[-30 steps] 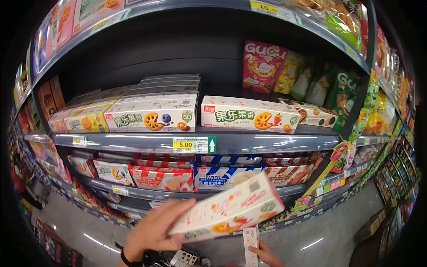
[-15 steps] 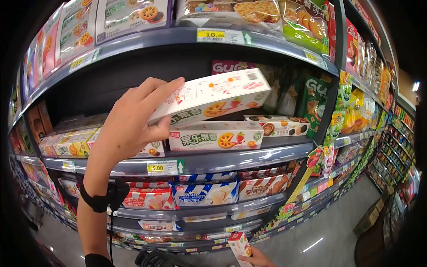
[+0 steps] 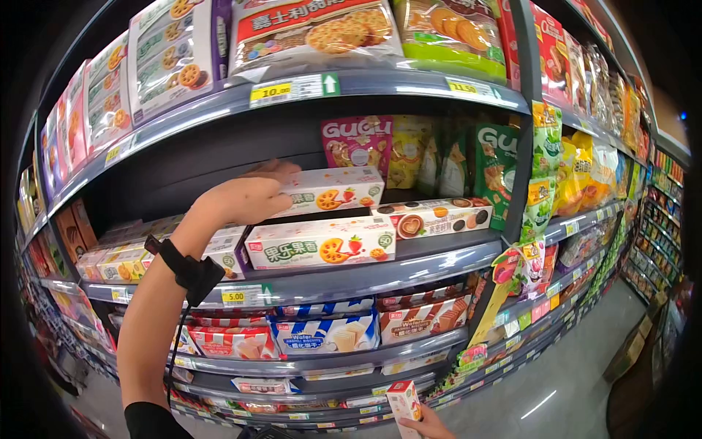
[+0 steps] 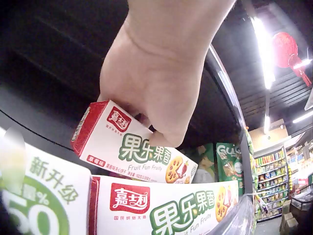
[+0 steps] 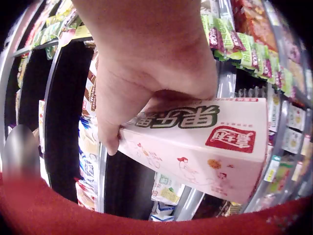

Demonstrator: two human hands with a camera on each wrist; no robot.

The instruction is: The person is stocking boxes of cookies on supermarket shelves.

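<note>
Head view, store aisle, curved shelving fills the frame. Left hand [image 3: 245, 199] raised at centre left, fingers curled round the end of a white biscuit box [image 3: 333, 190] with green lettering and fruit-biscuit print. Box lies flat, long side out, resting on top of a matching lower box [image 3: 320, 243] on the middle shelf [image 3: 439, 262]. Left wrist view confirms it: thumb and fingers of the hand [image 4: 161, 83] clamp the red-ended box [image 4: 132, 149] from above, the lower box [image 4: 166, 205] directly beneath, touching or very nearly so. Black strap on the left wrist, cable hanging down along the forearm.

Right hand [image 3: 431, 426] low at the bottom edge of the head view, right of centre, gripping a second box [image 3: 404, 401] of the same brand, held upright, well apart from the shelf stack. Right wrist view: hand [image 5: 146, 83] wrapped round the box [image 5: 205, 147], fingers over its top face, thumb side hidden; red logo on the end panel.

Around: chocolate biscuit box [image 3: 435, 218] just right of the stacked pair on the same shelf. Pink and green snack bags [image 3: 358, 143] stand behind, upper centre. Yellow price tag [image 3: 235, 295] on the shelf lip at lower left. Wafer boxes [image 3: 325, 333] on the shelf below. Grey floor at lower right
</note>
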